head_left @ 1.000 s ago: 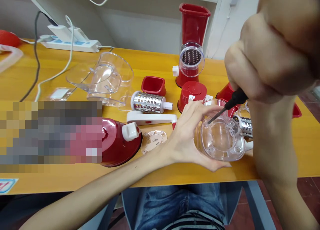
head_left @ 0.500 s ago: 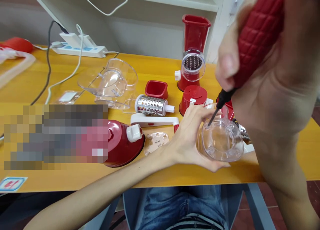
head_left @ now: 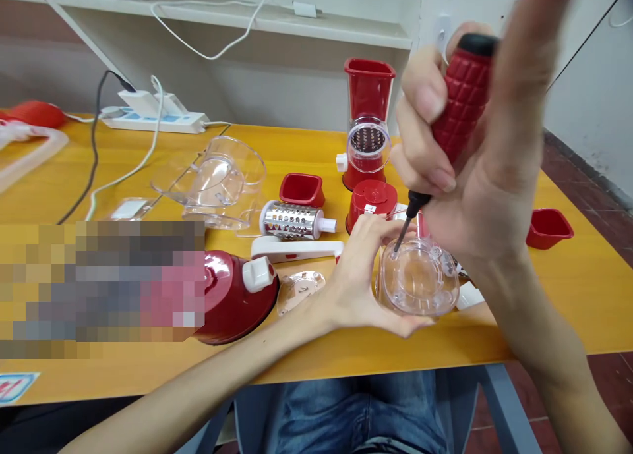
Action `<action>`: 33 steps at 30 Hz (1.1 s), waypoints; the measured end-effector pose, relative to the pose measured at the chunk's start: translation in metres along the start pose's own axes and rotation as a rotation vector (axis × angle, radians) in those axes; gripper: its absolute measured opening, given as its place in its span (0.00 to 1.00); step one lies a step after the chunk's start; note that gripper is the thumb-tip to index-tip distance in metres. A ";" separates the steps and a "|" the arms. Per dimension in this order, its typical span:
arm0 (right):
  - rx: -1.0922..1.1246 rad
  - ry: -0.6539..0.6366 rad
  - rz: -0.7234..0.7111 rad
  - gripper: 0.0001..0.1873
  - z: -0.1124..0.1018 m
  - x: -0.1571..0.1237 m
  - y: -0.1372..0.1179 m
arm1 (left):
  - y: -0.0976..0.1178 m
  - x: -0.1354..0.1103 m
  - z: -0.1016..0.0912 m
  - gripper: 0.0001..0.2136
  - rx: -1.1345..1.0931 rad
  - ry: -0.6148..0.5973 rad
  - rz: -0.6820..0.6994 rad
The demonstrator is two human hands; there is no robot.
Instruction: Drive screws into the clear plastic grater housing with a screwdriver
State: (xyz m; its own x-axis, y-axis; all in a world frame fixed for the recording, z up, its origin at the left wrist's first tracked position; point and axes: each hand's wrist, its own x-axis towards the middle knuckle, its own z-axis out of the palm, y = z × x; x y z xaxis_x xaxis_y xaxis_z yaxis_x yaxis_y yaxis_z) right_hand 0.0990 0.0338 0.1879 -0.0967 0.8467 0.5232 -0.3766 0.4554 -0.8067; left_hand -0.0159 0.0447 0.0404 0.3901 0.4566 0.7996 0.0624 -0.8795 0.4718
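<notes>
A yellow wooden bench (head_left: 544, 309) is filling most of the view, running back to a pale wall under a white shelf (head_left: 277, 19) with a loose white cable lying on it. Red-brown floor tiles are showing past the bench's right end.

The left hand (head_left: 359, 276) is cupping a clear plastic housing (head_left: 419, 279) near the front edge of the bench, fingers curling around its left side and underneath. The right hand (head_left: 465, 151) is gripping a screwdriver (head_left: 457, 111) by its red quilted handle, closed around it, with the dark tip sitting in a hole at the housing's upper left rim.

Parts are lying scattered across the bench: a perforated metal drum (head_left: 293, 220) beside a white crank handle (head_left: 297, 248), a red dome base (head_left: 237, 296) at the left, a clear hopper (head_left: 217, 177) behind it, and an assembled red grater (head_left: 368, 121) standing upright toward the back. A small red cup (head_left: 548, 227) is sitting well apart at the right. A white power strip (head_left: 153, 114) is resting at the rear left, its cords trailing over the surface.
</notes>
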 end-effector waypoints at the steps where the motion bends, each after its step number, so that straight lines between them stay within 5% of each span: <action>1: 0.013 0.015 -0.031 0.24 0.000 -0.001 0.003 | 0.000 0.000 0.000 0.44 -0.001 0.000 0.001; 7: 0.054 -0.186 -0.126 0.26 -0.003 -0.002 0.009 | 0.000 -0.002 0.000 0.46 -0.006 0.006 -0.013; 11: 0.105 -0.271 -0.023 0.31 -0.002 -0.002 0.004 | -0.002 -0.003 0.001 0.45 -0.015 0.028 0.002; 19: 0.092 -0.019 -0.062 0.30 0.002 -0.001 0.012 | -0.003 -0.001 0.000 0.48 -0.008 0.010 0.024; 24: 0.177 -0.170 -0.098 0.22 0.002 -0.006 0.010 | -0.002 -0.002 0.000 0.47 -0.014 0.017 0.008; 28: 0.207 -0.241 -0.003 0.25 0.005 -0.009 0.005 | -0.002 -0.004 0.001 0.47 -0.029 0.014 -0.018; 33: 0.095 0.001 0.048 0.28 0.009 -0.005 0.004 | -0.003 -0.003 0.000 0.48 -0.021 0.003 0.002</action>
State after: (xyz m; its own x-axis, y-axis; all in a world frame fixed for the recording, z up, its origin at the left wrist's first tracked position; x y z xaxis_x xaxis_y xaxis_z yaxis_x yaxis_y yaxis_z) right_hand 0.0894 0.0291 0.1842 -0.1160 0.8671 0.4845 -0.4574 0.3864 -0.8009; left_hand -0.0174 0.0453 0.0364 0.3870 0.4550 0.8020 0.0425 -0.8776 0.4774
